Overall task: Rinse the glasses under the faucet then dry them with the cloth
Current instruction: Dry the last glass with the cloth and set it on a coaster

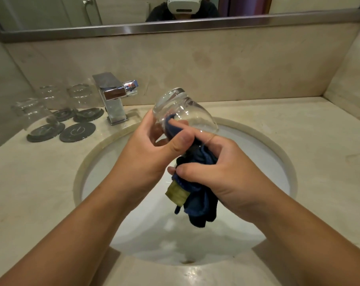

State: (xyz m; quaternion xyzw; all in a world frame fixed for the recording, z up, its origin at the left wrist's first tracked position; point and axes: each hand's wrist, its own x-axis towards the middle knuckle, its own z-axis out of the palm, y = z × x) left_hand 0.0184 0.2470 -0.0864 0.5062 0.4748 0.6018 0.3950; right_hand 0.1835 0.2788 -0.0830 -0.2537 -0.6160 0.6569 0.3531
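A clear glass (192, 111) is tilted over the sink, base up and away, mouth toward me. My left hand (150, 151) grips it around its side. My right hand (218, 168) holds a dark blue cloth (199, 201) with a tan label, and its index finger pushes part of the cloth into the glass's mouth. The chrome faucet (113, 98) stands at the back left; no water is seen running. Three more glasses (33, 114) stand upside down on dark round coasters to the left of the faucet.
The white oval sink (257, 153) is set in a beige stone counter (319, 162). One dark coaster (77, 132) lies bare beside the glasses. A mirror (133, 9) runs along the back wall above a stone backsplash.
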